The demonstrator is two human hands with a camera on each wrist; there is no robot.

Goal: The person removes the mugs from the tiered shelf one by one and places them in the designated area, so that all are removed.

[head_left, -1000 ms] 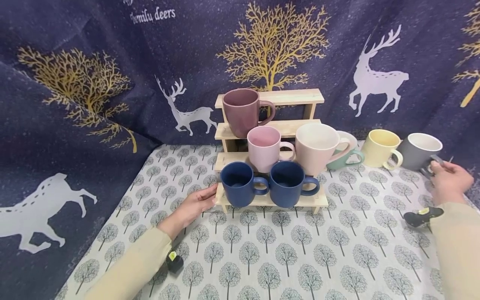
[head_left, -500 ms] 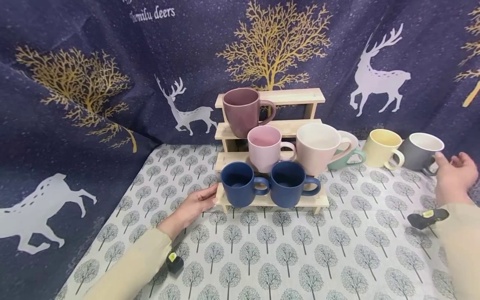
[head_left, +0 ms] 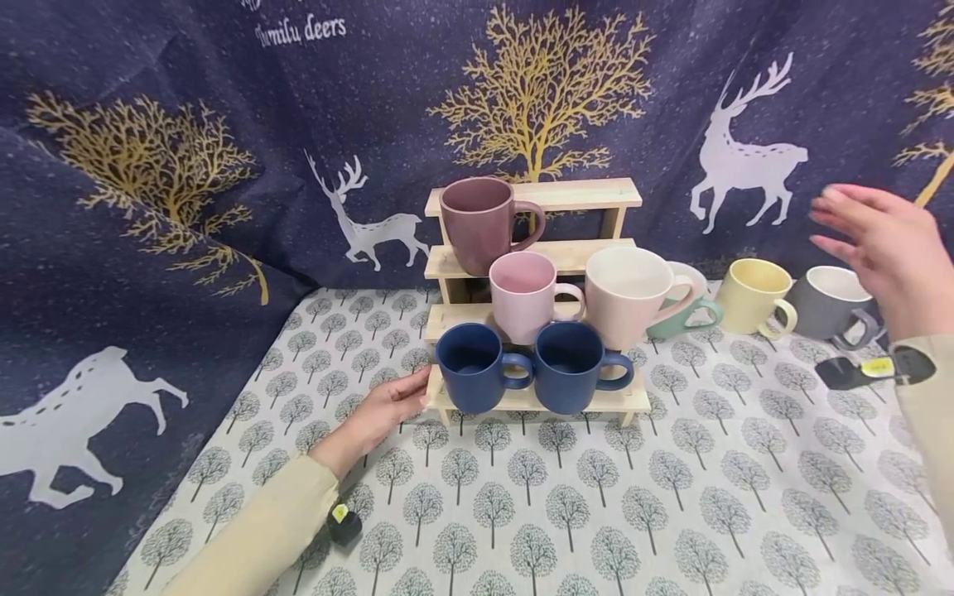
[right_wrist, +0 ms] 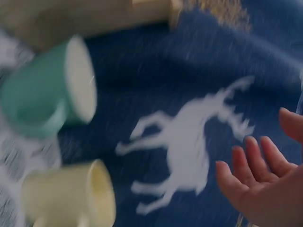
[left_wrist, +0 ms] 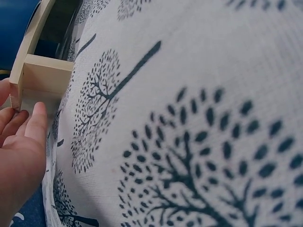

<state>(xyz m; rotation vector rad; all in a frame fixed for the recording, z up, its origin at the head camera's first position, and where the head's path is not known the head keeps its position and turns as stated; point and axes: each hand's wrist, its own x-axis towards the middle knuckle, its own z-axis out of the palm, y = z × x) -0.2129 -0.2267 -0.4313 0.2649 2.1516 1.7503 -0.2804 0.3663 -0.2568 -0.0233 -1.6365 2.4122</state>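
My left hand (head_left: 374, 416) grips the left end of the lowest tier of a wooden stepped rack (head_left: 614, 399); in the left wrist view the fingers (left_wrist: 37, 124) lie round the board's end (left_wrist: 17, 78). Two navy mugs (head_left: 471, 368) (head_left: 570, 368) stand on that tier. Above them are a pink mug (head_left: 523, 298), a large pale pink mug (head_left: 624, 300) and, higher at the left, a maroon mug (head_left: 477, 225). My right hand (head_left: 894, 248), empty with fingers spread, is raised above and right of a grey mug (head_left: 820, 306). In the right wrist view this hand (right_wrist: 265, 184) touches nothing.
On the table right of the rack stand a green mug (head_left: 663, 327), partly behind the pale pink one, and a yellow mug (head_left: 748, 298) beside the grey one. A tree-patterned cloth (head_left: 559, 497) covers the table; a dark blue deer-print curtain (head_left: 373, 99) hangs behind.
My right hand has let go of the grey mug's handle, moved off to the right, then risen above the mug. My left hand keeps its place at the rack.
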